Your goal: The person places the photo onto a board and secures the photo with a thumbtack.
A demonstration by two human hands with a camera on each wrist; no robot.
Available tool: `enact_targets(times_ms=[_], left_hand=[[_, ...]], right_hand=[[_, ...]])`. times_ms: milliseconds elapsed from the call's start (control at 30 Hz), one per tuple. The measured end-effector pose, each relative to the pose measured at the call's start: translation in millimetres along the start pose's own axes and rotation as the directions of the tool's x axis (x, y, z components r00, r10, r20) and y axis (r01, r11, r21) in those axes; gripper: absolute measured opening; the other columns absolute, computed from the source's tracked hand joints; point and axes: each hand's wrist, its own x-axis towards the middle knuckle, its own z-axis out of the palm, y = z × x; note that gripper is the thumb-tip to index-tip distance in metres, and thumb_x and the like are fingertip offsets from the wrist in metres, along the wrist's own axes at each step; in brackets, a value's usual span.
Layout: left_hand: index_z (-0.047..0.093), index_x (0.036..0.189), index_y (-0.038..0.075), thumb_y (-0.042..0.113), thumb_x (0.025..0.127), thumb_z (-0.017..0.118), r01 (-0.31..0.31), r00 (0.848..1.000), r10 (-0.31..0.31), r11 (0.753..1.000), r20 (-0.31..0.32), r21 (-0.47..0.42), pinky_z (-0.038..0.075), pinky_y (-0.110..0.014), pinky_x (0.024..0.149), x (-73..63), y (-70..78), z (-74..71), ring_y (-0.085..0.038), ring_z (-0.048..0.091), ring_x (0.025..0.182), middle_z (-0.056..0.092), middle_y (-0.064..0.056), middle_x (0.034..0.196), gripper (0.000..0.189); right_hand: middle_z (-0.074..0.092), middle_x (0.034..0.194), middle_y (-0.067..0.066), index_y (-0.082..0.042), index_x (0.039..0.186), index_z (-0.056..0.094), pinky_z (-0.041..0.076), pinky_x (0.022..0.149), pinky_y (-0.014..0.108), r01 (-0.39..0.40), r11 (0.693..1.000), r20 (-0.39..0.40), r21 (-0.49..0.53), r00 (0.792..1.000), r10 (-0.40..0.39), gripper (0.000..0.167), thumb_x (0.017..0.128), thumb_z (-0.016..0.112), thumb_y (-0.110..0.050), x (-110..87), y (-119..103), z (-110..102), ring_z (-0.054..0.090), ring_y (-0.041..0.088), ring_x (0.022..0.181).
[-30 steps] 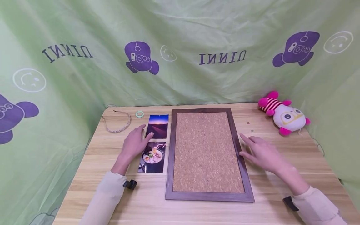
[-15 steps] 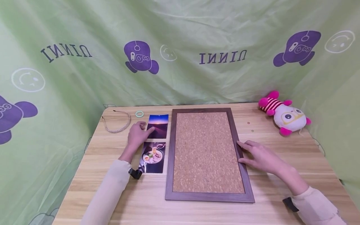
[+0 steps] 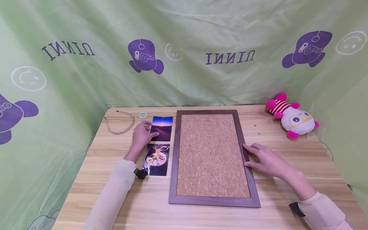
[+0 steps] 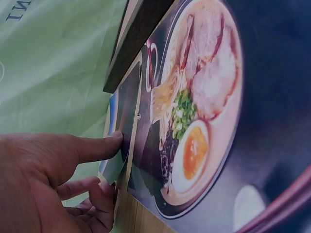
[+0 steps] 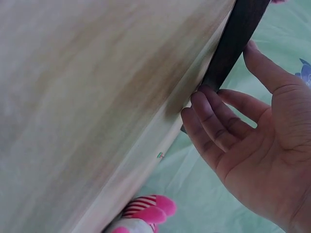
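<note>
A glossy sunset photo [image 3: 162,125] lies left of the corkboard's upper half. My left hand [image 3: 141,133] pinches its left side, the thumb on top and the fingers curled at the edge, which looks slightly raised in the left wrist view. Nearer to me is a second photo [image 3: 156,161], showing a bowl of ramen; it fills much of the left wrist view. The dark-framed corkboard [image 3: 212,153] lies flat in the middle of the table. Along its right side, my right hand [image 3: 268,159] touches the frame with thumb and fingertips, the fingers fairly straight.
At the back left lie a beaded headband [image 3: 120,131] and a mint-green ring [image 3: 142,115]. Two tiny rings, one of them a small ring [image 3: 255,125], are right of the board. A pink and white plush toy [image 3: 296,119] lies at the back right, before a green curtain [image 3: 189,83].
My left hand has moved slightly right, and its fingers have curled in at the sunset photo's edge. My right hand has shifted a little left onto the corkboard's frame.
</note>
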Motion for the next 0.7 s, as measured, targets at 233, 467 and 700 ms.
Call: enact_targets(times_ms=[233,467,700], left_hand=[[0.068,0.136,-0.002,0.017,0.090,0.094,0.057,0.998,-0.056,0.995,0.020,-0.079,0.059,-0.044,0.080,-20.3,21.1,-16.2,-0.026,0.069,0.078,0.074,-0.010,0.092,0.056],[0.072,0.134,0.001,0.011,0.099,0.083,0.057,0.998,-0.061,0.988,-0.024,-0.146,0.062,-0.040,0.080,-29.2,23.9,-18.8,-0.028,0.073,0.083,0.079,-0.015,0.101,0.038],[0.071,0.135,0.000,0.005,0.102,0.076,0.058,0.997,-0.071,0.962,-0.039,-0.268,0.055,-0.021,0.054,-30.2,19.5,-23.2,-0.010,0.063,0.063,0.076,-0.014,0.100,0.034]], right_hand=[[0.071,0.114,0.014,0.004,0.152,0.063,0.065,0.080,0.049,-0.003,1.000,-0.014,-0.007,1.000,0.003,0.075,0.093,0.091,-0.033,-0.5,-1,0,0.067,0.017,0.088],[0.072,0.114,0.016,0.003,0.152,0.063,0.066,0.085,0.056,0.005,1.000,-0.035,-0.015,0.999,-0.005,0.075,0.092,0.092,-0.033,-1.5,-2,1,0.073,0.028,0.094],[0.072,0.115,0.016,0.004,0.152,0.063,0.066,0.087,0.057,-0.007,1.000,-0.030,-0.011,1.000,0.007,0.075,0.093,0.092,-0.032,-2.6,-2,0,0.074,0.028,0.095]])
